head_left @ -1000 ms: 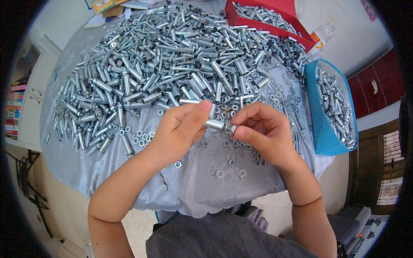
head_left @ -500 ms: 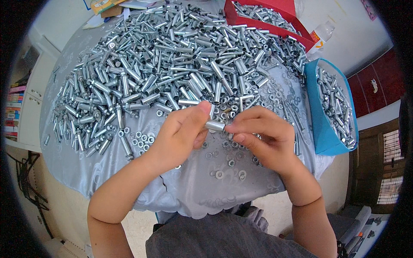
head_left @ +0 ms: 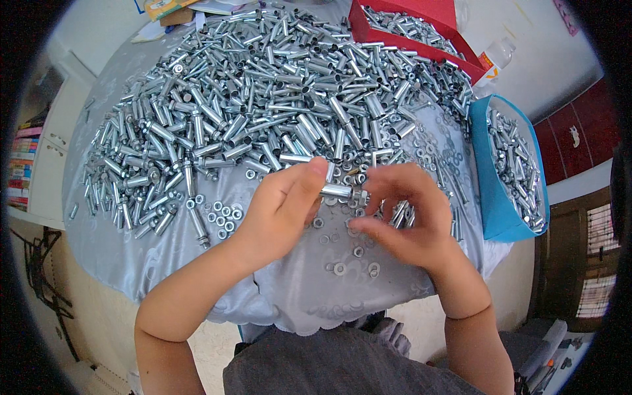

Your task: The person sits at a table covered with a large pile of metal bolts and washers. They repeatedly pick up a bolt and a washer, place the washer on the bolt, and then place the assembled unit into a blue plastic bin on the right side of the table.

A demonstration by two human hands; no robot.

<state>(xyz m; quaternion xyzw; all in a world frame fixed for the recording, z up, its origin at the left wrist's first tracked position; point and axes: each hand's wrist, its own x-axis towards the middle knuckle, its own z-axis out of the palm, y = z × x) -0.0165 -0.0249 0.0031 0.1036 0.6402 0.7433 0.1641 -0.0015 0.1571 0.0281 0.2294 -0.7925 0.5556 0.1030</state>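
Between the thumb and fingers of my left hand is a shiny metal sleeve anchor, lying roughly level with one end sticking out to the right. What looks like a nut shows at that end. My right hand is just beyond it, thumb and fingers spread apart and slightly blurred, with nothing seen in its grasp. Loose nuts and flat washers lie on the grey tablecloth around and below both hands. My left fingers hide the anchor's other end.
A big heap of metal sleeves and bolts covers the table's far side. A red box of similar parts stands at the back right, beside a clear bottle. Near the right edge stands a blue fabric bin filled with anchors.
My right finger and thumb have let go of the anchor's right end and spread apart, uncovering the nut there. My left hand keeps its hold. The view has shifted slightly.
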